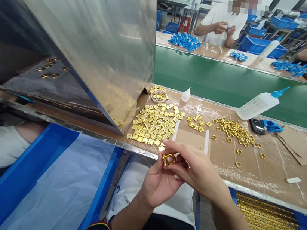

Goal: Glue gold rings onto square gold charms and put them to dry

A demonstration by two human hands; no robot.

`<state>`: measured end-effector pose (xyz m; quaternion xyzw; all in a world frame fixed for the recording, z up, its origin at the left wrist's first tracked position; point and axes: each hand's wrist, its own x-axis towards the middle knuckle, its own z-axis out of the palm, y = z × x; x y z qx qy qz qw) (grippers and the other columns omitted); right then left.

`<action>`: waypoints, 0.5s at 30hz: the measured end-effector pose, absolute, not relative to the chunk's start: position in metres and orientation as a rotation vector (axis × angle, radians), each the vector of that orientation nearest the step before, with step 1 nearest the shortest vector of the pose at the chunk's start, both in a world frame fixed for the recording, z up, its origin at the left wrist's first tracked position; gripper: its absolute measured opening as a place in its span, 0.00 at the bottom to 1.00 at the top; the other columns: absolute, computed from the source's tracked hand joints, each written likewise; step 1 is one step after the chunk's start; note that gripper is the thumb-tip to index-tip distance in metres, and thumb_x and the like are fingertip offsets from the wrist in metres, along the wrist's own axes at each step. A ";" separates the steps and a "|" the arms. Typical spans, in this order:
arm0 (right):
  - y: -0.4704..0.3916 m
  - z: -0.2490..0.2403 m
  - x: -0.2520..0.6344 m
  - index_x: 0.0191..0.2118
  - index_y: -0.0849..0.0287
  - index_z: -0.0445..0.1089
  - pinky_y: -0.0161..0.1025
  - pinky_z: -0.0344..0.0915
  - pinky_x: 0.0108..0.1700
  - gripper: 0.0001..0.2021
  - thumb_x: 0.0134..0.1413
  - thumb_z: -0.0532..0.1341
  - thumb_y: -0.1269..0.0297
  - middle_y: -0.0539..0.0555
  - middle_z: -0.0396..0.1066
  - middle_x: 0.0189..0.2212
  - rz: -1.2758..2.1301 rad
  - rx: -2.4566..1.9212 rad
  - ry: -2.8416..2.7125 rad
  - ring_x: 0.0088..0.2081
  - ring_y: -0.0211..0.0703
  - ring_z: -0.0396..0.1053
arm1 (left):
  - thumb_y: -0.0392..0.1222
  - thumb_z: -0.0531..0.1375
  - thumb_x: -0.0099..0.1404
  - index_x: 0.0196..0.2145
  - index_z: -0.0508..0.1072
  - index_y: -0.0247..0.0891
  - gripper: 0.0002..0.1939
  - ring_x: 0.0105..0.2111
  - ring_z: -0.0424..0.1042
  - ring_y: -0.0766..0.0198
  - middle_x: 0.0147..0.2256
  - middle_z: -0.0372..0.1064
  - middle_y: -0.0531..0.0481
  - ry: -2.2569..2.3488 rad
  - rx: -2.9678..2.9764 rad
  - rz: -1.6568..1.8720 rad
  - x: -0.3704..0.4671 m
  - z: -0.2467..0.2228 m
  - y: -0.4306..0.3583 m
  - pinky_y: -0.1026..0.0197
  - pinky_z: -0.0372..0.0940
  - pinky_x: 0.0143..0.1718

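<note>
Between both hands, over the front edge of the bench, is a gold ring (pixel 169 159) with a flat piece at its left side. My left hand (pixel 159 187) grips it from below with thumb and fingers closed. From the right, my right hand (pixel 192 167) reaches over and pinches the same ring. Just beyond the hands lie many flat square gold plates (pixel 152 124) spread on the bench. To the right, a heap of gold rings (pixel 233 131) rests on brown board, with several loose ones around it.
A large metal panel (pixel 103 40) stands at the left. Glue bottles (pixel 259 106) and a small white bottle (pixel 186 95) are on the bench (pixel 257 185). Blue crates (pixel 104 184) flank my lap. Beyond the green belt (pixel 204 74), a co-worker (pixel 222 22) handles blue pieces.
</note>
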<state>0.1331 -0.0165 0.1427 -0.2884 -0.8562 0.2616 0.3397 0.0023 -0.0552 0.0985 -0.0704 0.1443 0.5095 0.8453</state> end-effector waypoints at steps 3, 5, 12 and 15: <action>-0.017 0.139 0.135 0.65 0.54 0.62 0.36 0.76 0.40 0.21 0.70 0.59 0.71 0.53 0.79 0.43 0.637 -0.719 -2.239 0.40 0.40 0.78 | 0.45 0.75 0.57 0.31 0.79 0.37 0.12 0.34 0.73 0.67 0.35 0.77 0.52 0.271 -0.069 1.082 -0.001 0.092 -0.056 0.66 0.66 0.35; -0.017 0.136 0.135 0.65 0.54 0.62 0.36 0.76 0.40 0.21 0.70 0.59 0.72 0.53 0.79 0.43 0.610 -0.705 -2.246 0.40 0.41 0.78 | 0.44 0.78 0.51 0.31 0.80 0.38 0.15 0.34 0.73 0.67 0.35 0.77 0.53 0.260 -0.044 1.084 -0.004 0.087 -0.057 0.66 0.66 0.35; -0.021 0.131 0.130 0.66 0.54 0.61 0.40 0.78 0.46 0.24 0.68 0.60 0.74 0.56 0.79 0.48 0.565 -0.690 -2.298 0.46 0.44 0.78 | 0.46 0.78 0.52 0.33 0.81 0.40 0.15 0.37 0.74 0.65 0.36 0.78 0.53 0.329 0.054 1.111 -0.011 0.073 -0.064 0.65 0.66 0.36; -0.021 0.134 0.129 0.63 0.56 0.64 0.40 0.77 0.46 0.20 0.69 0.60 0.72 0.58 0.78 0.48 0.577 -0.661 -2.300 0.46 0.44 0.78 | 0.48 0.77 0.54 0.35 0.81 0.39 0.15 0.39 0.75 0.62 0.35 0.77 0.51 0.363 0.091 1.090 -0.011 0.071 -0.065 0.64 0.68 0.39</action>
